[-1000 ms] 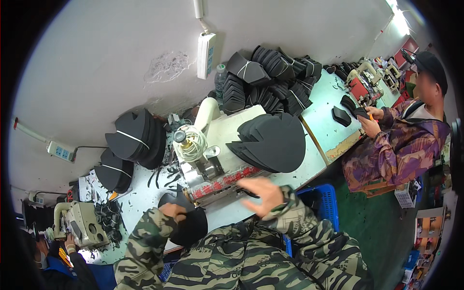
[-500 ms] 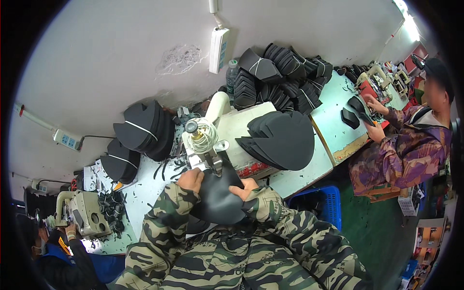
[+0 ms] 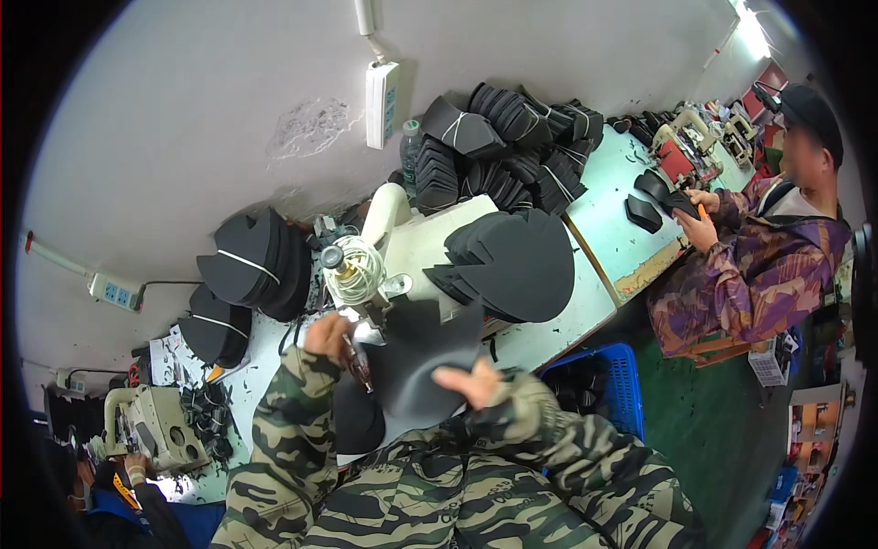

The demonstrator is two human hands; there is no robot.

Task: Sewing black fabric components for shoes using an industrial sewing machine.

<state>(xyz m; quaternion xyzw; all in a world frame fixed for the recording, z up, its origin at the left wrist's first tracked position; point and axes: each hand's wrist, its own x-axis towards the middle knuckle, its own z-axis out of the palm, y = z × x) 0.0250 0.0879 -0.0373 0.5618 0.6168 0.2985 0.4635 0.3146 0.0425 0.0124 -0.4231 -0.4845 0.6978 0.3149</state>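
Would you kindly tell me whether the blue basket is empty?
Not empty: dark pieces show inside the blue basket; how full it is, I cannot tell.

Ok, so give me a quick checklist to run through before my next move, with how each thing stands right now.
1. Left hand well clear of the machine: not ok, it is close beside the head end.
2. Right hand firmly gripping the black sheet: cannot tell, the hand is blurred.
3. Stack of black pieces lying on top of the machine: ok.
4. Blue basket standing at the right: ok.
5. Machine stopped: cannot tell from the picture.
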